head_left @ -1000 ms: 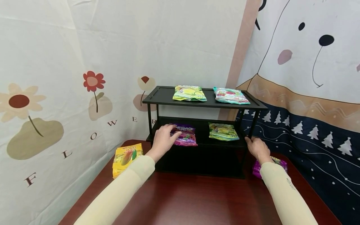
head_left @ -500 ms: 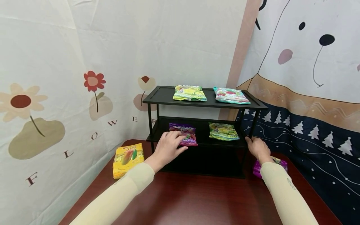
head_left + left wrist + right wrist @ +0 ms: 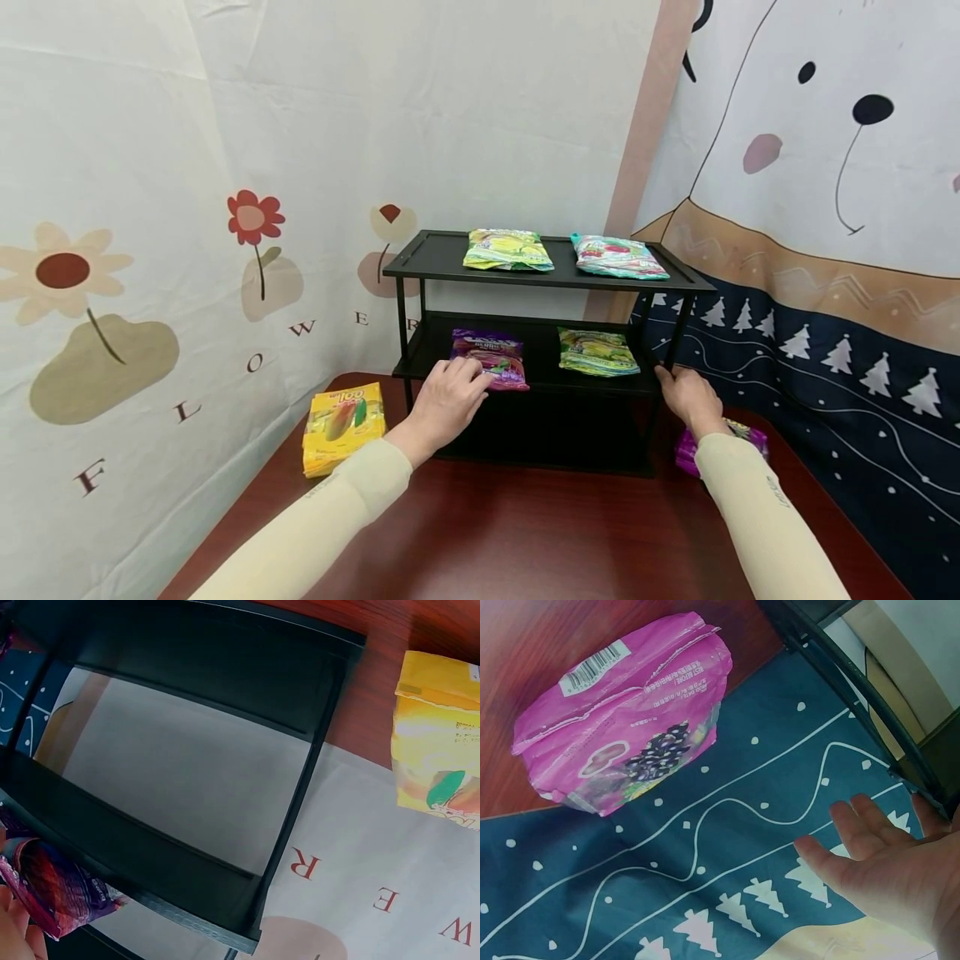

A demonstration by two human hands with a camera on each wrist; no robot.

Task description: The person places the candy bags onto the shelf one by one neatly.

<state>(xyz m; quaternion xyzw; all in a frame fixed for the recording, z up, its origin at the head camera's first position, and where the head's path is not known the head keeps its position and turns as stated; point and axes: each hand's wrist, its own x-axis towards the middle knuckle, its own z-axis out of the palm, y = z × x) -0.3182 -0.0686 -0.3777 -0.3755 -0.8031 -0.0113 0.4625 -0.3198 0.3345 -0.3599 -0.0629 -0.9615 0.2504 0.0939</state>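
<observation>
A two-shelf black rack [image 3: 431, 265] stands on the table. On its middle shelf lies a purple berry candy bag [image 3: 501, 357], and my left hand [image 3: 446, 404] pinches its front left corner. In the left wrist view, fingertips [image 3: 13, 924] sit against the edge of this bag [image 3: 64, 894]. My right hand [image 3: 688, 396] holds the rack's right front post at middle-shelf height. From the right wrist, several fingers of this hand [image 3: 889, 862] extend loosely, with one at the black frame; the thumb is hidden.
Yellow-green candy bags lie on the top shelf [image 3: 508, 250] and middle shelf [image 3: 597, 352], plus a teal-and-white bag [image 3: 618, 256] on top. A yellow mango bag [image 3: 343, 421] lies left of the rack; a magenta grape bag [image 3: 630, 724] lies right. Printed cloths [image 3: 480, 108] hang behind.
My left hand has come down and slightly right from the bag's upper left side to its front edge, fingers drawing closer together. The right hand stays on the post.
</observation>
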